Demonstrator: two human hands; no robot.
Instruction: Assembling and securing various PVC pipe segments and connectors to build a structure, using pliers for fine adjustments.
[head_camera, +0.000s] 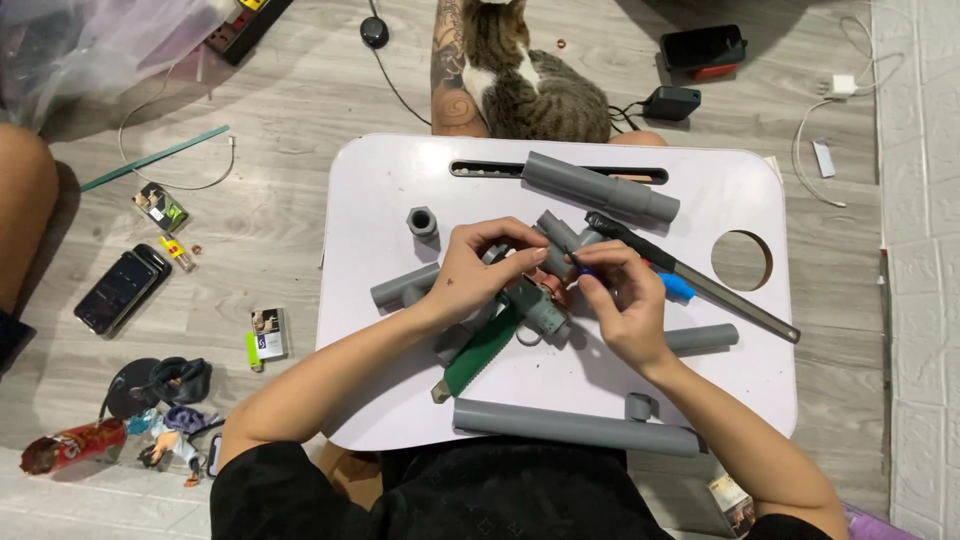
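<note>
Two bare hands closed on a grey pipe fitting assembly (545, 290) at mid white lap table (390, 180).

Left hand (478, 272) curled over the assembly's upper end, fingertips pinching; right hand (620, 300) pinching a small blue-tipped piece (583, 268) against it. Green-handled saw (478, 355) under the left wrist, long grey pipe (575, 426) along the near edge, wider grey pipe (598, 188) by the far slot, small grey coupling (422, 221) apart at left. Tabby cat (530, 80) beyond the table; phone (118, 290) on the floor.
</note>
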